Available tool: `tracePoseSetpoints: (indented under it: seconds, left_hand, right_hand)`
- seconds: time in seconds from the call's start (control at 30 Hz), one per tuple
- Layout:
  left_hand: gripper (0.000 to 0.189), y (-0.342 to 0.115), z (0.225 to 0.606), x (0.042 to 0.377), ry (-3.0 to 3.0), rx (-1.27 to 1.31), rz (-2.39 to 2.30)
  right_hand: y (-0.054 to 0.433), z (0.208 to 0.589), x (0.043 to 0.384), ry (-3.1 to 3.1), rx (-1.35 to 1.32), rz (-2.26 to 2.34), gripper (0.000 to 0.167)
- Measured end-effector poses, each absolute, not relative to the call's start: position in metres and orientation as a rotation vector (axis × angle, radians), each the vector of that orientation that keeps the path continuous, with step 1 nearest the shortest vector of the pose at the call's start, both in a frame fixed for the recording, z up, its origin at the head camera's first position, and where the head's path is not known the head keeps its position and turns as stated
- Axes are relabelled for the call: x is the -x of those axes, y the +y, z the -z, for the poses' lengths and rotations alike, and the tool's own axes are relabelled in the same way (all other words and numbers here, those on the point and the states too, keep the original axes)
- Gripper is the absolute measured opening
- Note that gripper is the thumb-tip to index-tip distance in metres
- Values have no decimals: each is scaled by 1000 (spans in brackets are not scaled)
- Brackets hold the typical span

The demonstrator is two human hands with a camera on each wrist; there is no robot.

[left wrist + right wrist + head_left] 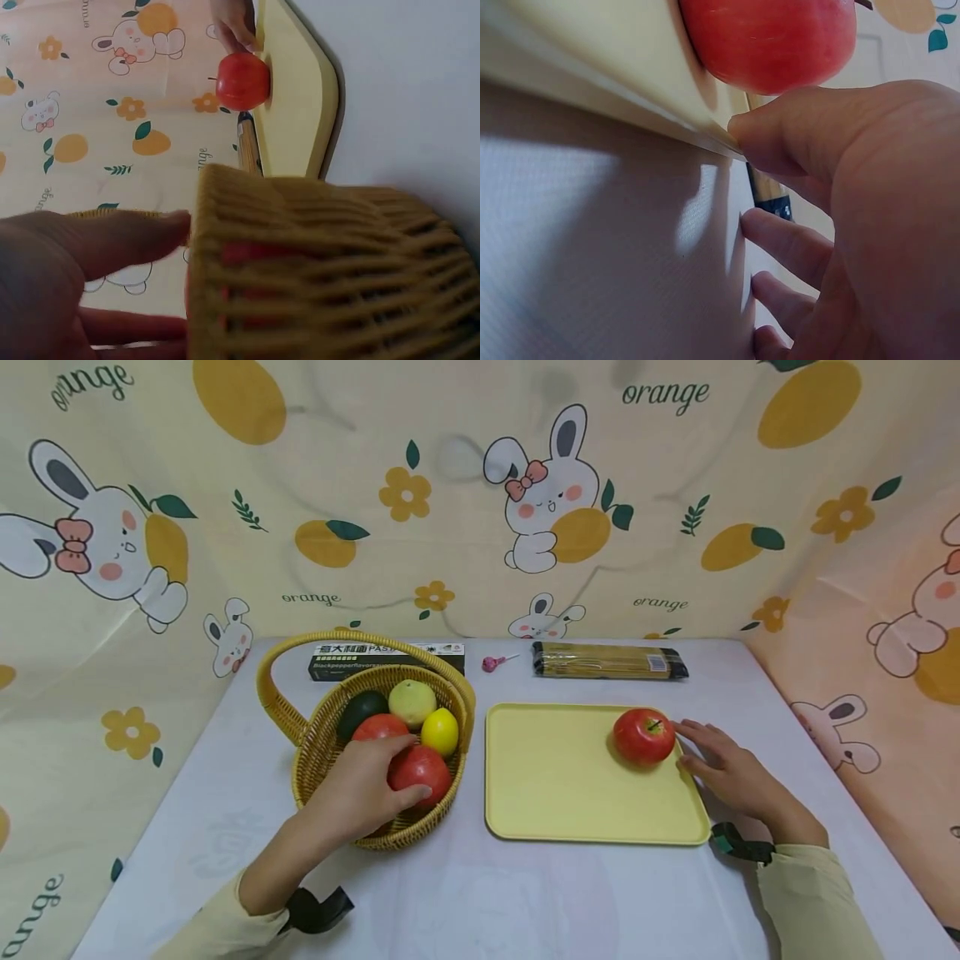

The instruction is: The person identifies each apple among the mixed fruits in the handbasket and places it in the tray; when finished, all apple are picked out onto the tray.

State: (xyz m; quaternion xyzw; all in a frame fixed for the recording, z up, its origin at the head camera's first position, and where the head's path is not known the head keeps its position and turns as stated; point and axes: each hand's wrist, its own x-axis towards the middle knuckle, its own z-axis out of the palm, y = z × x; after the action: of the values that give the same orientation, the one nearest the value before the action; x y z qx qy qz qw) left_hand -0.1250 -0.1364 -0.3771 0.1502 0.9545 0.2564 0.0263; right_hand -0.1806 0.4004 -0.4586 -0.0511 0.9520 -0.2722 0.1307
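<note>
My left hand (pixel 360 785) reaches over the rim into a woven basket (pixel 401 837). Its thumb and fingers lie around the front red fruit (pixel 422 772), whose exact kind I cannot make out. Behind it are another red fruit (pixel 377 727), a dark green avocado-like fruit (pixel 362 713), a pale green round fruit (pixel 412 702) and a yellow lemon (pixel 440 732). A red apple (pixel 643 737) sits on the yellow tray (pixel 570 777). Beside the apple, my right hand (pixel 731 777) rests at the tray's right edge. Its thumb (pixel 780 131) touches the rim; the other fingers are on the tablecloth.
Behind the basket lies a dark pasta box (pixel 337 668). A small pink lollipop (pixel 491 664) and a pack of dry noodles (pixel 607 662) lie along the back. The basket handle (pixel 281 697) arches up at the left. A printed cloth hangs behind the table.
</note>
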Motion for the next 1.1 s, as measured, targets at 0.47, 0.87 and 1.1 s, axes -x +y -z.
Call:
tracePoseSetpoints:
  seconds: [0.47, 0.87, 1.1]
  left_hand:
    - [67, -117, 374, 129, 2941, -625, -375]
    - [71, -111, 377, 131, 2949, -664, -307]
    - [71, -116, 372, 130, 2954, -597, -394]
  right_hand:
    - [401, 461, 181, 2782, 173, 799, 73]
    - [400, 458, 180, 2798, 159, 762, 71]
    - [399, 458, 179, 2784, 145, 765, 72]
